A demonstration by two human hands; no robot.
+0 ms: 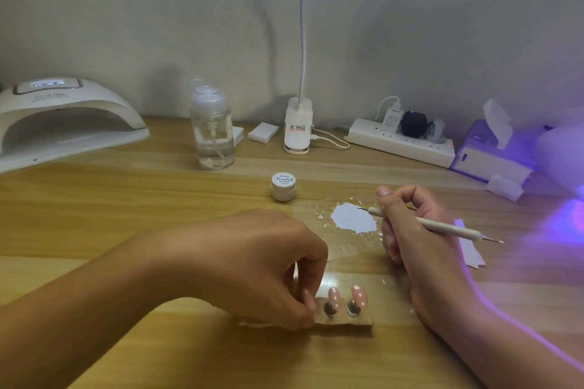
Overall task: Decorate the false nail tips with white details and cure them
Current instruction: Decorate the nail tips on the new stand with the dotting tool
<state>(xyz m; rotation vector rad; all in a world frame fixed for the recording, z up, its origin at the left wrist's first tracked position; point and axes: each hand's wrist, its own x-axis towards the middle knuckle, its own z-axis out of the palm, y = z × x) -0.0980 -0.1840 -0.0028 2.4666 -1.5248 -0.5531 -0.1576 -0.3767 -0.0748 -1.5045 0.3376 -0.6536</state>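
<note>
The left hand (268, 265) has its fingers curled and pinches the left end of a small brown block (363, 320). Two pink nail tips (333, 295) with white dots stand on the block, each on a round shiny base. The right hand (407, 230) is curled around a thin white stick (442, 226), and the stick's front point is at the edge of a flat puddle of white paint (354, 218) on the table (126, 199). Behind the puddle sits a little white jar (283, 186) with its lid on (the lid says "Painted"). Farther back, a see-through pump bottle (215, 136) holds clear liquid. A big white curved nail lamp (63, 123) sits at the far left. The smooth table is light wood, and the wall behind is pale grey. Purple light glows on the right side.
</note>
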